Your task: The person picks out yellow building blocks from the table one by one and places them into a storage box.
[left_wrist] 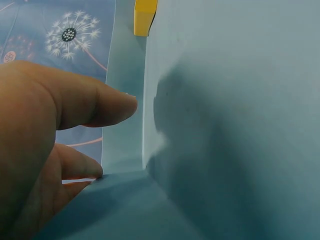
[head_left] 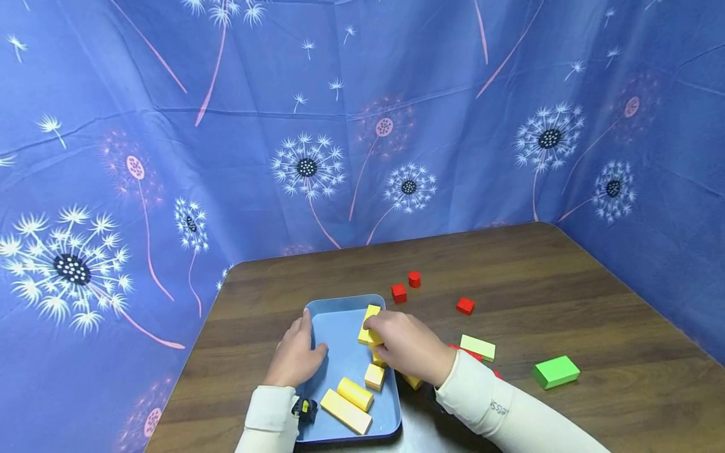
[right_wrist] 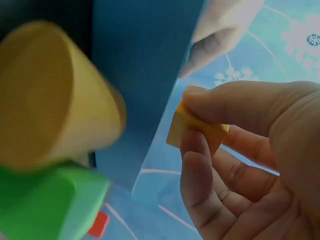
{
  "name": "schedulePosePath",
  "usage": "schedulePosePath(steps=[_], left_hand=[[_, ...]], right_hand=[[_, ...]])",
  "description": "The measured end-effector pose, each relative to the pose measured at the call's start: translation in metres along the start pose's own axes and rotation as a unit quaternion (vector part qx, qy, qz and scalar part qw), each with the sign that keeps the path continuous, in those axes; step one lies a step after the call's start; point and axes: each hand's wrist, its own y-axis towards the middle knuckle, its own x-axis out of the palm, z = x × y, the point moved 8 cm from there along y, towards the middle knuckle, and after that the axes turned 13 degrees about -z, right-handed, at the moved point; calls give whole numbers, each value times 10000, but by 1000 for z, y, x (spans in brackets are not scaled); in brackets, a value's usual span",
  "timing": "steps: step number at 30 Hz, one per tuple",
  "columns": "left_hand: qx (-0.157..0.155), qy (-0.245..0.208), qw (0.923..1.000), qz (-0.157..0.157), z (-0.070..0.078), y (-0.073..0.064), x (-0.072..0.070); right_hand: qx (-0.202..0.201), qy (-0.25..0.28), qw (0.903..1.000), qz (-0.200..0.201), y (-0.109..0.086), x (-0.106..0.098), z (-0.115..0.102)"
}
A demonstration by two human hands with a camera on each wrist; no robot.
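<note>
A blue tray (head_left: pixel 334 352) holds several yellow blocks. My left hand (head_left: pixel 296 355) is at its left wall, with the fingers along the rim and the thumb (left_wrist: pixel 112 105) spread apart over the inside. Over the tray's right side, my right hand (head_left: pixel 409 343) pinches a small yellow block (right_wrist: pixel 200 125) between thumb and fingers. By that hand in the tray lie a flat yellow block (head_left: pixel 369 321) and a yellow cube (head_left: pixel 374 377). Nearer the front are a yellow cylinder (head_left: pixel 355 394) and a long yellow block (head_left: pixel 346 412). The right hand partly hides the blocks beneath it.
Beyond the tray on the wooden table (head_left: pixel 272 283) are a red cube (head_left: pixel 399 293), a red cylinder (head_left: pixel 415 279) and another red block (head_left: pixel 465 306). To the right lie a pale green block (head_left: pixel 477 347) and a bright green block (head_left: pixel 557 372). A yellow piece (head_left: pixel 413 381) peeks out beneath the right wrist.
</note>
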Motion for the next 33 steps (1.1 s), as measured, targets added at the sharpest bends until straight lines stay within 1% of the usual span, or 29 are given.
schedulePosePath(steps=[5,8,11,15,21,24,29,33], left_hand=[[-6,36,10000,22,2,-3,-2],[-19,63,10000,12,2,-3,-2],[-34,51,10000,-13,1,-2,0],[-67,-15,10000,-50,0,-1,1],[10,21,10000,23,1,1,-2],[-31,3,10000,3,1,0,-2],[-74,46,10000,-23,1,-1,0],[-81,72,9999,-4,1,-1,1]], right_hand=[[-89,97,9985,-528,9,14,-13],[-114,10,9978,-655,14,21,-20],[-127,-190,9975,-670,17,26,-24],[-43,-328,9968,-730,19,31,-23],[30,-482,9965,-684,19,31,-22],[53,-526,9964,-664,19,31,-22],[120,-519,9957,-759,18,34,-23],[42,-497,9958,-771,18,36,-24]])
